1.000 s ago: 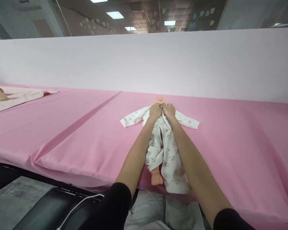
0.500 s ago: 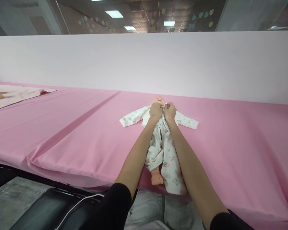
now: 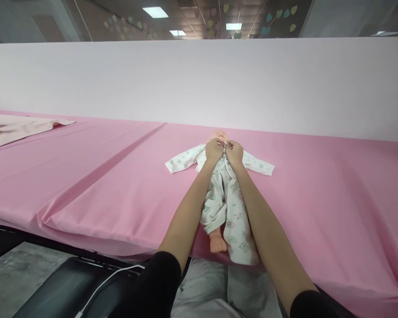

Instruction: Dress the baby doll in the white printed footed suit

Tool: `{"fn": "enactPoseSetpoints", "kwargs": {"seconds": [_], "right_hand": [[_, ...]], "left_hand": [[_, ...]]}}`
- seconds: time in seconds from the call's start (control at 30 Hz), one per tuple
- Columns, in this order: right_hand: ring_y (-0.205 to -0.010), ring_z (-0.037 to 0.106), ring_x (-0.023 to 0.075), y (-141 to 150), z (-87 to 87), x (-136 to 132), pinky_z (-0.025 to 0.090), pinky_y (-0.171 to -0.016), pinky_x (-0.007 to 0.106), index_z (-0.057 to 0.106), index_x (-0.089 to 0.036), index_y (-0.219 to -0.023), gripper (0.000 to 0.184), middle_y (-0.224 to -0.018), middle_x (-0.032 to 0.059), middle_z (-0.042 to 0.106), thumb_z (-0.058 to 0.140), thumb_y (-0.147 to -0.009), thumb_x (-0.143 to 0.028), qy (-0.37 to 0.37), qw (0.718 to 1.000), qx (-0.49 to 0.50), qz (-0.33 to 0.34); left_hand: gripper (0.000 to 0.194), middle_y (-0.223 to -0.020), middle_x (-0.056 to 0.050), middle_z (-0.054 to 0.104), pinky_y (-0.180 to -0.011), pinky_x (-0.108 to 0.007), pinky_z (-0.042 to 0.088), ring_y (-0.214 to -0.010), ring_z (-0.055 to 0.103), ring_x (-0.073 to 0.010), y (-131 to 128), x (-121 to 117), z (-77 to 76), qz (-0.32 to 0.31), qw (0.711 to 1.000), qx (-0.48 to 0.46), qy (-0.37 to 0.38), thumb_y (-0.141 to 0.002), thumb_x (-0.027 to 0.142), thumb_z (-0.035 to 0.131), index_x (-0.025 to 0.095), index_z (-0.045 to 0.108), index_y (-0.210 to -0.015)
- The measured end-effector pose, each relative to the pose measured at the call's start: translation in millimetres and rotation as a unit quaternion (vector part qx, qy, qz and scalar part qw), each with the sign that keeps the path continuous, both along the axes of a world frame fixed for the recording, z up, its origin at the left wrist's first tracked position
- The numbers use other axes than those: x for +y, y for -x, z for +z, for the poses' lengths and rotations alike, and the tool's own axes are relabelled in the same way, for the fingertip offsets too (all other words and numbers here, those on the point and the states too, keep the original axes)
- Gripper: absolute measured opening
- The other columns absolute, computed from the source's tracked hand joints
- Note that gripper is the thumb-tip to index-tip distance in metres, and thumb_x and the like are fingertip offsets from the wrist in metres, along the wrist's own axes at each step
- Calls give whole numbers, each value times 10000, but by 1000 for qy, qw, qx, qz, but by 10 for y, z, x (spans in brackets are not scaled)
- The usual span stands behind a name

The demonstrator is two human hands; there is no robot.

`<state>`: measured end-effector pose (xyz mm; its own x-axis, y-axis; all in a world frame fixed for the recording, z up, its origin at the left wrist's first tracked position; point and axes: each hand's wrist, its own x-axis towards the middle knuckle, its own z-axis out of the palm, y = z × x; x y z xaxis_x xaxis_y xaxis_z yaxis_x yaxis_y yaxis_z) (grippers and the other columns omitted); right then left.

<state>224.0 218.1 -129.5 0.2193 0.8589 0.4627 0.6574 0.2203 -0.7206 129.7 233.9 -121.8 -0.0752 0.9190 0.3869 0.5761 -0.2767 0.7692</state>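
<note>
A baby doll lies on its back on the pink sheet, its head away from me and one bare foot showing at the near end. It wears a white printed top with both sleeves spread out, and matching trousers. At the doll's neck, my left hand pinches the top's collar edge. Close beside it, my right hand pinches the other side of the collar. The fingertips almost meet, and whatever small fastening may lie between them is hidden. Most of the doll's face and chest is covered by my hands.
The pink sheet covers a long table against a white wall. Far left lies a pale pink cloth with a partly visible tan object on it. Below the table edge are a black seat and a white cable.
My hands stay pinched at the collar, fingertips shifting slightly closer together. The whole view has tilted down a little; the doll lies as before.
</note>
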Motion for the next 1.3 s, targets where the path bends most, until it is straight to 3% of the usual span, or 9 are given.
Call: {"fn": "enactPoseSetpoints", "kwargs": {"seconds": [0.3,0.4,0.53,0.67,0.8,1.03,1.3], "right_hand": [[-912,560,204,0,-3,-29,383,-845,279,670,-156,-1002,317,-968,70,644,419,-815,-209,-2,1000,-17,-2],[-913,560,199,0,13,-42,383,-832,272,669,-161,-994,322,-970,71,647,392,-839,-219,4,1000,-19,-2],[-938,561,197,-12,25,-43,381,-829,265,671,-151,-964,346,-976,76,654,346,-883,-234,3,1000,-5,-3],[-996,555,187,-31,22,-27,375,-864,259,660,-147,-1007,351,-1052,71,643,341,-864,-174,-2,1000,13,6],[-912,584,178,-49,9,-8,392,-838,256,668,-139,-970,296,-972,69,660,407,-833,-168,-10,999,37,10],[-786,610,173,-40,13,-7,424,-773,249,675,-118,-862,179,-811,66,669,582,-772,-243,-7,996,86,-19],[-840,627,168,-54,-33,31,436,-812,254,718,-145,-838,161,-857,43,692,578,-760,-151,-44,991,127,8]], "left_hand": [[257,-883,-12,690,-761,-219,487,-692,635,-107,18,39,-25,-1,997,-72,18,-760,131,483,184,646,-952],[260,-881,-13,692,-790,-209,482,-747,642,-110,24,26,-17,-3,998,-68,3,-734,94,479,175,666,-895],[316,-804,-1,691,-723,-203,490,-626,624,-98,27,4,-2,-16,998,-61,15,-732,79,446,183,673,-926],[331,-718,10,676,-718,-200,484,-612,619,-100,27,-15,9,-16,999,-48,13,-715,68,448,194,689,-903],[314,-698,11,672,-689,-203,486,-558,602,-97,26,-28,14,-21,999,-41,20,-739,89,450,199,690,-909],[259,-879,-8,699,-804,-205,480,-790,647,-115,24,23,-9,-28,998,-56,20,-742,101,512,189,695,-903],[284,-742,-4,681,-701,-210,485,-675,634,-120,41,70,-46,-34,998,-55,14,-689,72,522,190,659,-908]]}}
